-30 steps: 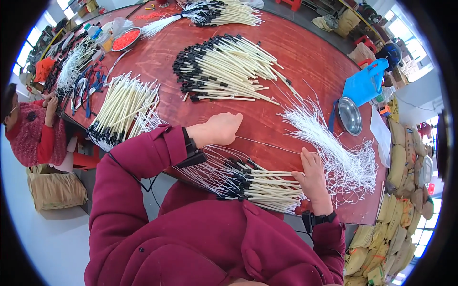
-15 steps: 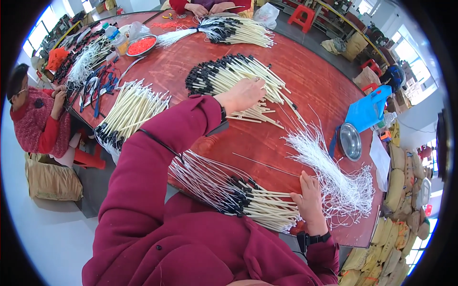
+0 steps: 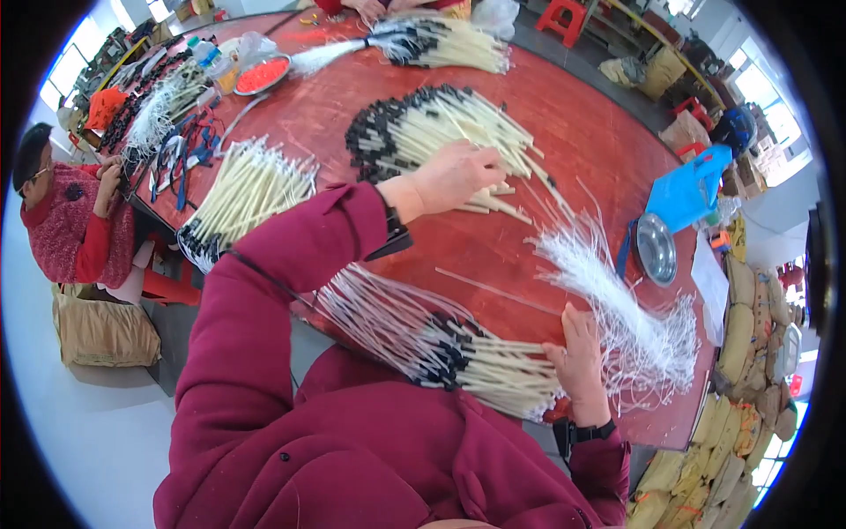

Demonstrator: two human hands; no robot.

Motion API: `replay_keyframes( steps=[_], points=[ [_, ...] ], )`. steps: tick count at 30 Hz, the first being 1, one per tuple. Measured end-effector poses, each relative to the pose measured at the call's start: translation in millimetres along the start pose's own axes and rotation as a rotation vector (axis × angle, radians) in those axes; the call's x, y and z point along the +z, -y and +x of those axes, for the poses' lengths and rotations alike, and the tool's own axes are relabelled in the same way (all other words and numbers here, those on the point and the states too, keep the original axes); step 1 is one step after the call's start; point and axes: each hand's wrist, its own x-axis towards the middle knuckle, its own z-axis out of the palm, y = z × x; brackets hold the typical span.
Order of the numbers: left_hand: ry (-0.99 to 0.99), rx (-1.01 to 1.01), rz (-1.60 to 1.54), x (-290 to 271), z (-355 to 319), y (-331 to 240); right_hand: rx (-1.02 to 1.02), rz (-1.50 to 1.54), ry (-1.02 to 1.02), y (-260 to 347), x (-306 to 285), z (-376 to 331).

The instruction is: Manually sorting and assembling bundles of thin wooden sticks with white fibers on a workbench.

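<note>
My left hand (image 3: 456, 176) reaches over a heap of pale thin sticks with black ends (image 3: 476, 123) at mid-table. Its fingers are bent together at the heap's near side; what they grip is hidden. My right hand (image 3: 579, 357) rests at the near edge, fingers up and thumb apart, the thumb by the tips of a second bundle of pale sticks (image 3: 507, 370). White cords (image 3: 379, 309) run left from that bundle's black ends. A single thin white strand (image 3: 493, 289) reaches toward the right fingertips. Beside this hand lies a loose sheaf of white cords (image 3: 634, 313).
Another stick bundle (image 3: 256, 185) lies left of my left arm, and one (image 3: 449, 44) at the far edge. A metal bowl (image 3: 656, 249) and blue watering can (image 3: 687, 189) stand right. A dish of red bits (image 3: 262, 75) is far left. Co-workers sit left and opposite.
The whole view has shifted slightly. My left hand has slid a little right and nearer along the heap, its fingers more bent. My right hand stays beside the near bundle.
</note>
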Motion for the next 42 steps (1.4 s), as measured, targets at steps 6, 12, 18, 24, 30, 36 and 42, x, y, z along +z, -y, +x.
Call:
replay_keyframes(
  steps=[6,12,18,24,30,36,42],
  points=[
    [0.024,-0.344,-0.374,-20,-87,-57,0.037,0.011,0.042,1,1,-2],
    [0.107,-0.563,-0.525,-33,-139,-84,0.071,0.037,0.046,5,-2,2],
    [0.149,-0.548,-0.508,-26,-140,-87,0.089,0.012,0.055,10,-1,0],
    [0.156,-0.557,-0.498,-20,-136,-87,0.085,0.002,0.057,12,0,1],
    [0.149,-0.557,-0.505,-21,-134,-88,0.096,0.005,0.059,14,0,1],
    [0.163,-0.559,-0.478,-18,-131,-88,0.098,-0.011,0.072,13,-2,4],
    [0.153,-0.489,-0.429,-5,-120,-91,0.071,0.004,0.107,13,-9,6]
  ],
)
